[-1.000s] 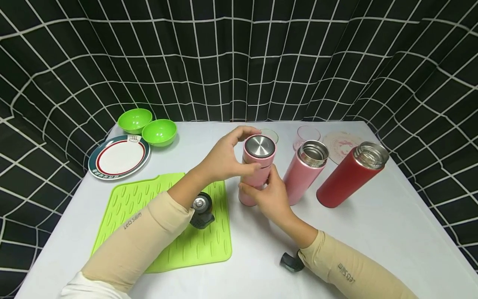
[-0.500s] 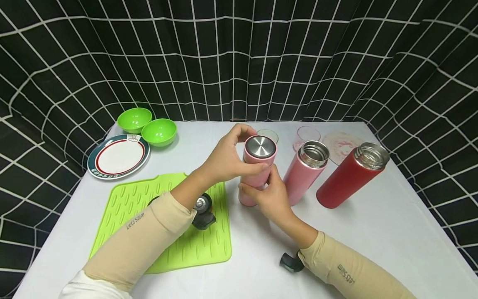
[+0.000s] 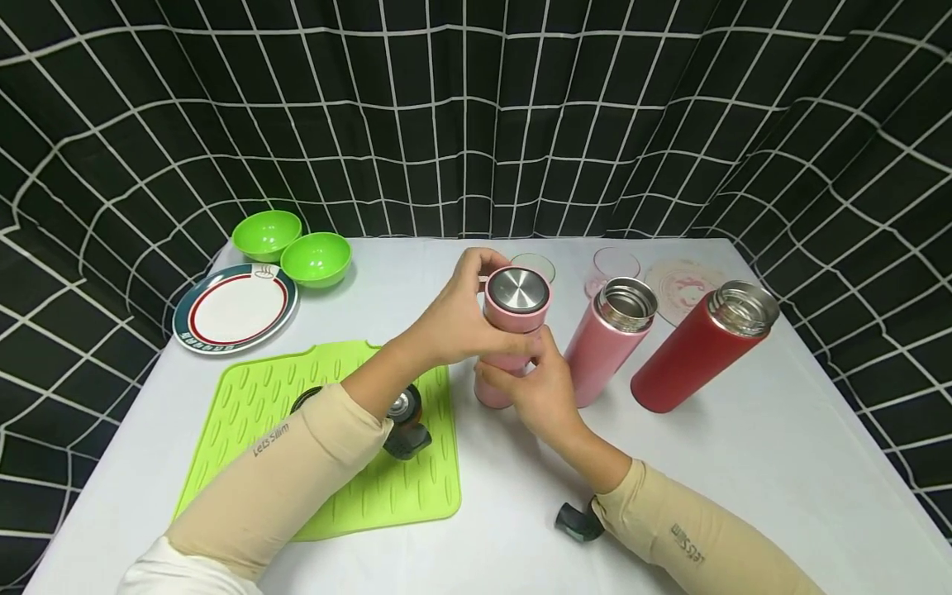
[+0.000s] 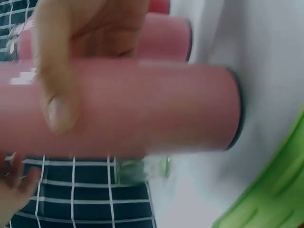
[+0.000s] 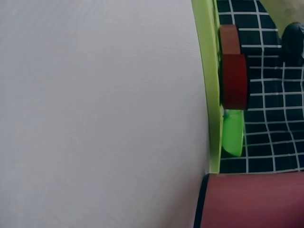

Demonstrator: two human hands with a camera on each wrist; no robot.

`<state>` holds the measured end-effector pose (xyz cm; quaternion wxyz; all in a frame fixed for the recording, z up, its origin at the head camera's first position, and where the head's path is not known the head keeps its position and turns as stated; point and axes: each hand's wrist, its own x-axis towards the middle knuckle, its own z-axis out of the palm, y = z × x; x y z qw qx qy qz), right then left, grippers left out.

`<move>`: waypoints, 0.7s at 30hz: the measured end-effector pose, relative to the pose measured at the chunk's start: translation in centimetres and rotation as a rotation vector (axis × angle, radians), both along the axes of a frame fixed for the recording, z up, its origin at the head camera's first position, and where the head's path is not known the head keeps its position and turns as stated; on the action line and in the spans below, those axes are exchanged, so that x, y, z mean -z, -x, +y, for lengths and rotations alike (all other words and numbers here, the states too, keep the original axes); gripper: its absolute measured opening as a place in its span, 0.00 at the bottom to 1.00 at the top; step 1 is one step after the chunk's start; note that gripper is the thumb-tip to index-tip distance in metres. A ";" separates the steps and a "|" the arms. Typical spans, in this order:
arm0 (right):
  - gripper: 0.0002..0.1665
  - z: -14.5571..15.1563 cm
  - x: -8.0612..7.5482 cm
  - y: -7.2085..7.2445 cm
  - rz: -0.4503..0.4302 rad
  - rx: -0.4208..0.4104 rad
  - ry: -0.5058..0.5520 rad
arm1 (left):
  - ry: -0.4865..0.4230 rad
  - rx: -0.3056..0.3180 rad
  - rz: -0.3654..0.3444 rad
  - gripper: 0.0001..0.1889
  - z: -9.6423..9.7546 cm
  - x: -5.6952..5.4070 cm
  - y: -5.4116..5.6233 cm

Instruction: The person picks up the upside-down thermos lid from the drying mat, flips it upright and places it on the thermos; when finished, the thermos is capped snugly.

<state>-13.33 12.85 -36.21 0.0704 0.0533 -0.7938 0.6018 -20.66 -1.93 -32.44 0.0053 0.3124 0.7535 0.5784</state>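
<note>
White tabletop [image 3: 744, 463]: pink flask [image 3: 509, 347] upright just right of green mat [image 3: 335, 446]. Left hand [image 3: 454, 318] grips its lid [image 3: 518, 291]; right hand [image 3: 539, 392] grips the body. Risk — a hard twist could tip it against the open flask [image 3: 610, 343] beside it.

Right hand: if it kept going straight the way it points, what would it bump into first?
The right hand already grips the capped pink flask, so it meets that at once. Beyond it, probably the clear glass near the table's back edge, though depth is hard to judge.
</note>
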 end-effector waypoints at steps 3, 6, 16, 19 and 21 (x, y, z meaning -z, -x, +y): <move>0.35 0.0 0.0 0.1 -0.005 -0.001 0.014 | -0.050 0.061 0.000 0.34 -0.3 0.1 0.5; 0.34 0.1 0.0 0.1 -0.016 -0.010 0.031 | -0.054 0.138 -0.011 0.38 -0.7 0.1 0.8; 0.36 0.1 1.1 0.8 -0.040 -0.005 0.015 | -0.061 0.109 -0.007 0.39 -0.9 0.0 0.8; 0.37 0.6 2.8 1.6 -0.027 0.002 0.012 | -0.047 -0.005 0.046 0.40 -0.3 0.2 0.2; 0.39 0.8 3.5 1.9 -0.024 0.015 0.002 | -0.058 -0.054 0.081 0.38 -0.1 0.2 0.1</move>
